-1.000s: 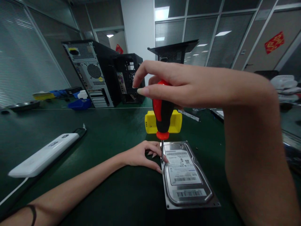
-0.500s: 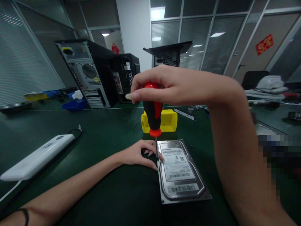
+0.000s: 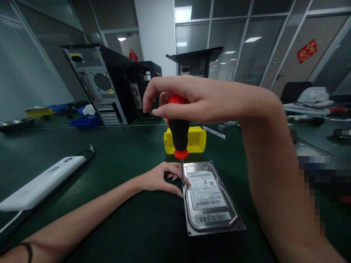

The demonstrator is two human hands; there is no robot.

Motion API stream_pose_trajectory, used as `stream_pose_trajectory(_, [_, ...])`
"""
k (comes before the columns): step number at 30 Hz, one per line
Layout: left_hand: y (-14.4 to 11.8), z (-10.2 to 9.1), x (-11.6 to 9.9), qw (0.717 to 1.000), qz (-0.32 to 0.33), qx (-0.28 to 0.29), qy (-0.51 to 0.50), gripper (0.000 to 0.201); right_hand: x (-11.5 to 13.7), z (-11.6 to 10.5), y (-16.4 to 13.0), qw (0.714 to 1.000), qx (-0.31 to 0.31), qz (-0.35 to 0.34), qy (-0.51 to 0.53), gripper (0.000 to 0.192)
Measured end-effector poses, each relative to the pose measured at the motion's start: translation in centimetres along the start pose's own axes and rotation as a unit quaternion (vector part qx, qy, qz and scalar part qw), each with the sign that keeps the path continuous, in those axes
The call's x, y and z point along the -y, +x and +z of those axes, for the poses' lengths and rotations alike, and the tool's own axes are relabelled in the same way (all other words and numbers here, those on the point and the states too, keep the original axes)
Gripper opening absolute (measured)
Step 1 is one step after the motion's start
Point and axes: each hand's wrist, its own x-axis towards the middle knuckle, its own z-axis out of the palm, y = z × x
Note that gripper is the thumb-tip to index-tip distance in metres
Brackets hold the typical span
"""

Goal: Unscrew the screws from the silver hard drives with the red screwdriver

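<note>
Right hand [image 3: 192, 100]: gripped the red-and-black-handled screwdriver [image 3: 179, 135] upright from above.
Left hand [image 3: 161, 179]: steadied the silver labelled hard drive [image 3: 210, 199] at its edge.
Surface: dark green table [image 3: 123, 153].

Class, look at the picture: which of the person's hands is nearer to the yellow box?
Right. The right hand grips the screwdriver just above and in front of the yellow box; the left hand rests lower down at the hard drive's left edge.

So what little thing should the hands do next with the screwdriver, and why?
Probably keep twisting. The right hand grips the top of the upright screwdriver, whose tip sits at the left edge of the hard drive, and the left hand steadies that edge. Whether a screw is loose is too small to tell.
</note>
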Motion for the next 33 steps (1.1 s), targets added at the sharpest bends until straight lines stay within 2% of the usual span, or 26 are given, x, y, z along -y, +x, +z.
stream_pose_trajectory(7, [-0.1, 0.1, 0.2, 1.0, -0.008, -0.005, 0.009, 0.031, 0.8, -0.3, -0.2, 0.997, 0.023, 0.017, 0.066, 0.044])
stream_pose_trajectory(11, [-0.1, 0.1, 0.2, 1.0, -0.008, -0.006, 0.009, 0.031, 0.7, -0.2, -0.1, 0.996, 0.028, 0.021, 0.083, 0.039])
stream_pose_trajectory(14, [0.0, 0.1, 0.3, 1.0, 0.004, -0.009, 0.005, 0.031, 0.3, -0.2, -0.1, 0.996, 0.009, 0.036, 0.083, 0.033])
stream_pose_trajectory(18, [0.0, 0.1, 0.4, 1.0, 0.012, -0.008, 0.001, 0.032, -0.1, 0.0, 0.0, 0.997, -0.014, 0.055, 0.06, 0.036])
stream_pose_trajectory(26, [-0.1, -0.1, 0.2, 1.0, 0.005, 0.0, 0.003, 0.031, 0.6, 0.5, -0.1, 0.986, -0.04, 0.155, -0.055, 0.039])
stream_pose_trajectory(29, [-0.1, -0.1, 0.1, 1.0, 0.008, 0.002, 0.004, 0.031, 0.6, 0.7, 0.0, 0.982, -0.055, 0.16, -0.084, 0.039])
stream_pose_trajectory(33, [0.0, 0.0, 0.2, 1.0, 0.002, -0.003, 0.003, 0.031, 0.2, 0.6, 0.2, 0.989, -0.044, 0.121, -0.079, 0.034])
